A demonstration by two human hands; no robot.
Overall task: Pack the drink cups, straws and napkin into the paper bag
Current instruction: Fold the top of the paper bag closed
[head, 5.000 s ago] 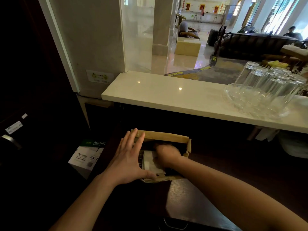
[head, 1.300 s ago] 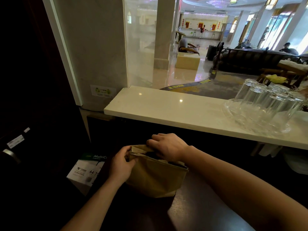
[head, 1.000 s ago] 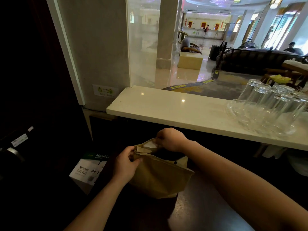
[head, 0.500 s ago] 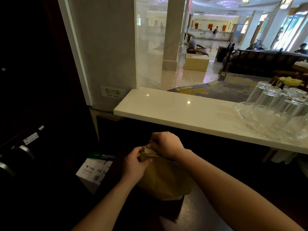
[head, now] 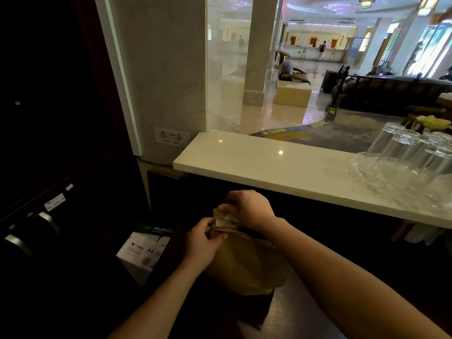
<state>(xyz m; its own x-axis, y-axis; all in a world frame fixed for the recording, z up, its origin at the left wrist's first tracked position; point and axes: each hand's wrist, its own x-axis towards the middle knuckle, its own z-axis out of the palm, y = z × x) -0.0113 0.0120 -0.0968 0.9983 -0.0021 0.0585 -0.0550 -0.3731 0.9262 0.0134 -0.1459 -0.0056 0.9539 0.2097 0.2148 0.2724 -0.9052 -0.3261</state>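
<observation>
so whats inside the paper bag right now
Cannot be seen: both hands, left hand and right hand, pinch the folded top of the paper bag shut, covering whatever it holds.

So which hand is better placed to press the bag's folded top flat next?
Probably the right hand: it sits over the paper bag fold, while the left hand pinches the edge.

I saw the paper bag standing on the table, both hands at its top: left hand on the near left, right hand behind. Ledge lay beyond, upturned glasses at its right. A paper box sat left of the bag.
</observation>
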